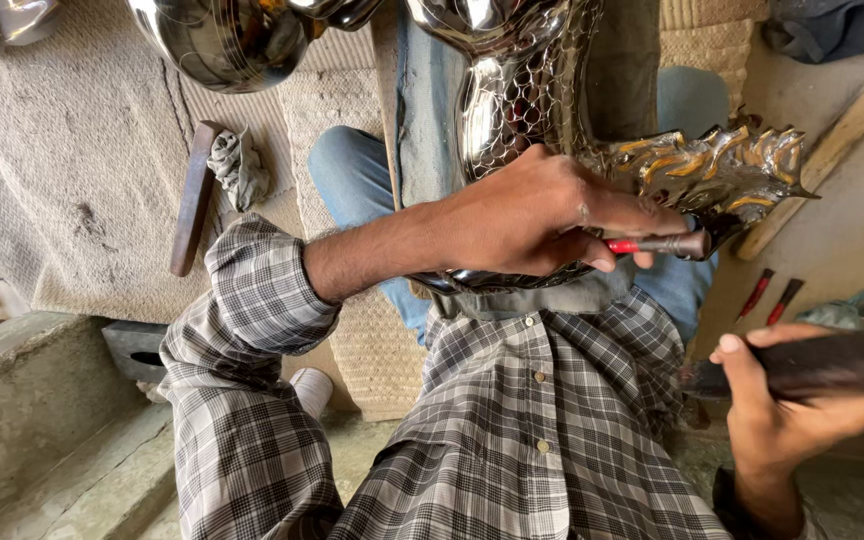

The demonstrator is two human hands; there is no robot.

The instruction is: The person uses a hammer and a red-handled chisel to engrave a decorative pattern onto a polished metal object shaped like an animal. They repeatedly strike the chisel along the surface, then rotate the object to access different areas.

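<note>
My left hand (542, 215) is closed around a small metal chisel (664, 244) with a red band, its tip set against a shiny metal figure (512, 100) lying across my lap. The figure has an engraved scale pattern and a brass-coloured, crested head (722, 170) at its right end. My right hand (767, 405) grips a dark wooden mallet (832, 362), held apart from the chisel, low at the right. My checked shirt fills the bottom of the view.
A dark wooden bar (195, 195) and a crumpled rag (239, 165) lie on the woven mat (72, 180) at left. A round polished metal pot (227, 40) stands at top. A pale plank (824, 160) and two red-handled tools (768, 297) lie right. Concrete step (32, 400) lower left.
</note>
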